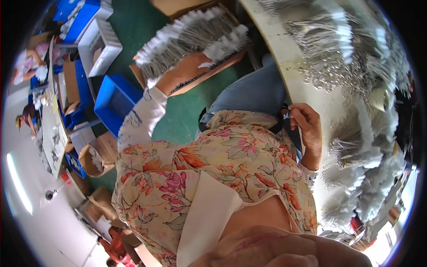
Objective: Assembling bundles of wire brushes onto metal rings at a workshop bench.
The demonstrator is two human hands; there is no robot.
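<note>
My left hand point(189, 69) reaches into an open cardboard box point(187, 88) on the left, its fingers closed on a bunch of white-tufted wire brushes point(220, 48). Part of its grip is hidden among the wires. Packed rows of similar brushes point(182, 38) fill the box, white tufts along the far side. My right hand point(307, 127) is curled at the table's edge, above my lap. Its thumb and forefinger are pressed together beside a dark strap-like piece point(291, 133); what they pinch, if anything, cannot be made out.
On my right a pale table point(296, 78) carries heaps of brushes with looped wire ends point(327, 71) and a pale roll point(379, 99). A blue crate point(115, 102), a white foam box point(100, 49) and cardboard cartons point(104, 149) stand left. Other people point(29, 118) are at a far-left table.
</note>
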